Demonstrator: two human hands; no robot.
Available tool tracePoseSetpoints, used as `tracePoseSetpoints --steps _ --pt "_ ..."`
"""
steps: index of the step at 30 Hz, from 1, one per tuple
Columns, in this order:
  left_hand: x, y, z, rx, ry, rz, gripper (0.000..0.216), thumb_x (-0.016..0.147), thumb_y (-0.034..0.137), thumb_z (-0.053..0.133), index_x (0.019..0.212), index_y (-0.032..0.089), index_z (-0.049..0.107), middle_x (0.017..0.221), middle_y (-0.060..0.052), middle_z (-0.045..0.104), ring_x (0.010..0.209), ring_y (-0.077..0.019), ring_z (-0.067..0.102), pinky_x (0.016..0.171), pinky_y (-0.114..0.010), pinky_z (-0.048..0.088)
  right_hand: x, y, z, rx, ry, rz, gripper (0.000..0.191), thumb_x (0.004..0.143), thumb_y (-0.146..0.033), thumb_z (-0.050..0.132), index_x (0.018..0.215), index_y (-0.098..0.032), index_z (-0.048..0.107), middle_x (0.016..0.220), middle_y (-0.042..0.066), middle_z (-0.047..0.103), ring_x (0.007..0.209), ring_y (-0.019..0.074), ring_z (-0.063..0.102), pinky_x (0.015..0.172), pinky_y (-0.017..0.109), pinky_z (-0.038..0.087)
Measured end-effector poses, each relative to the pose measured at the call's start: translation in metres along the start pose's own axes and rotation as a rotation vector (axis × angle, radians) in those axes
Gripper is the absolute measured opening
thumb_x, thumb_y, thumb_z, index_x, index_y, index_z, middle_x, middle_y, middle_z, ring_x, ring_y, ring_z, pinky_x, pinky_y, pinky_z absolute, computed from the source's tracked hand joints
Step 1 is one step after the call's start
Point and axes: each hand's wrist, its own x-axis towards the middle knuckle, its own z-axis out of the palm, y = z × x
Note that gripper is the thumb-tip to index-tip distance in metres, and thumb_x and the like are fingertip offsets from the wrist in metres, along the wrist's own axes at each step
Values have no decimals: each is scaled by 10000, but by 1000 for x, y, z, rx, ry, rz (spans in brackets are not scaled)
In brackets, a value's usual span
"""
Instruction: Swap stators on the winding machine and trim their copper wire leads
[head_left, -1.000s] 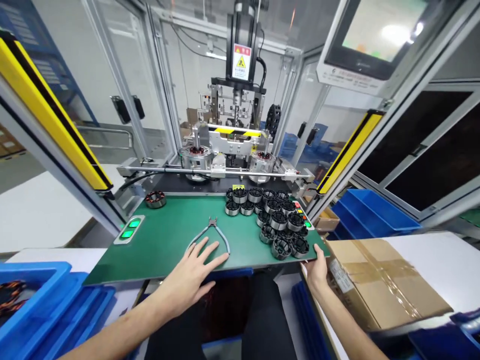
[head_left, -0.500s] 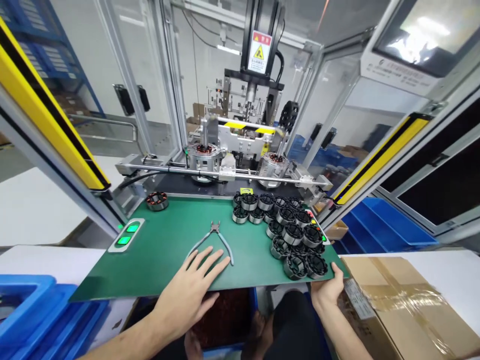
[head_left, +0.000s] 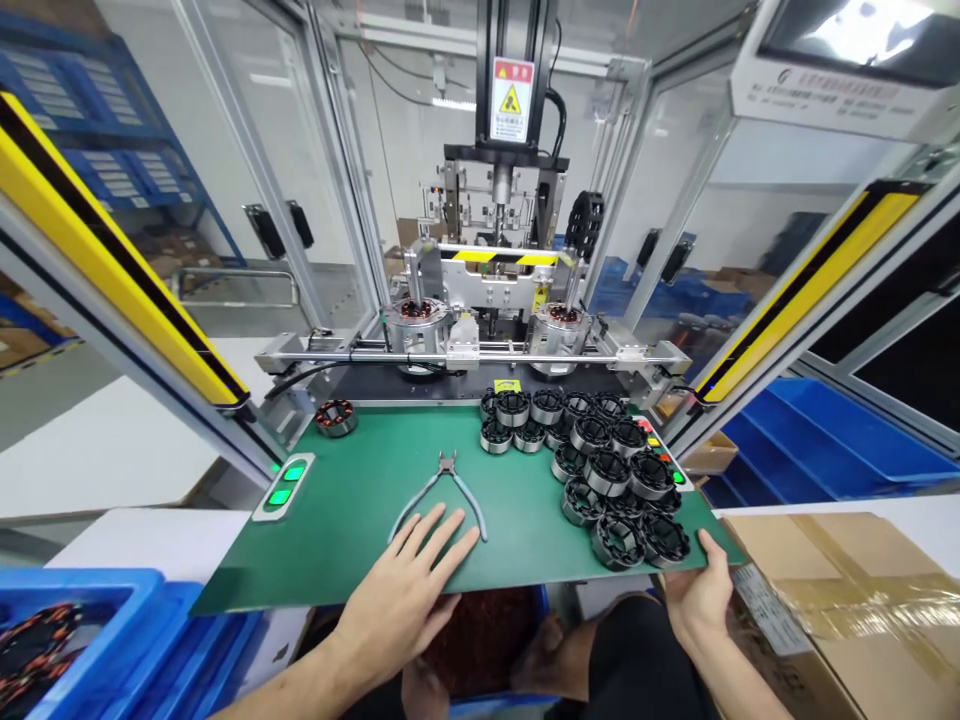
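Note:
My left hand (head_left: 405, 590) lies palm down with spread fingers at the front of the green work table (head_left: 337, 545). Its fingertips are at the lower handles of the wire nippers (head_left: 448, 466), whose handles are apart and jaws point away from me. At the table's front right corner, my right hand (head_left: 697, 588) grips the edge, thumb on top and the other fingers underneath, mostly hidden. Beside it several black-and-steel motor stator cores (head_left: 616, 540) stand in a partly stacked cluster. A stator with copper windings (head_left: 336, 418) sits alone at the back left.
Behind the table, a machine holds two wound stators in metal fixtures (head_left: 417, 335) (head_left: 559, 335). Yellow-black posts (head_left: 150, 290) flank the opening. Green-lit buttons (head_left: 285, 486) are on the left. Blue bins (head_left: 142, 600) stand lower left, a taped cardboard box (head_left: 847, 580) lower right.
The view has swung slightly left, so everything appears shifted right and more of the left bins shows. Both hands keep about the same places on the table.

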Motion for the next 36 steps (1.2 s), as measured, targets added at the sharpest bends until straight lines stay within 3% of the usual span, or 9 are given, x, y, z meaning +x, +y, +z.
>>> tracePoseSetpoints --steps 9,15,30,36 --pt "0 0 0 61 49 37 735 947 296 687 1654 262 488 1653 -93 579 1475 -347 574 1192 -498 458 -3 -2 0 -6 4 20 486 734 -484 779 1156 -245 761 1301 -1 776 1292 260 674 1015 378 626" --pt "0 -1 -2 143 124 70 699 941 244 649 1630 247 533 1628 -84 600 1475 -312 549 1232 -451 356 -7 -6 4 19 17 23 532 704 -475 796 1179 -241 757 1224 0 788 1250 259 683 1014 396 620" --pt "0 0 -1 119 90 56 705 958 261 649 1649 256 510 1659 -82 562 1502 -320 512 1258 -458 319 -3 -2 -1 -27 31 27 483 739 -469 751 1162 -237 751 1136 -9 789 1125 237 701 997 396 606" --pt "0 1 -1 118 100 61 706 958 265 658 1648 253 508 1651 -85 571 1497 -320 516 1243 -456 339 -7 -6 5 4 34 48 465 716 -440 760 1136 -240 764 1142 -10 795 1170 244 698 1021 393 604"
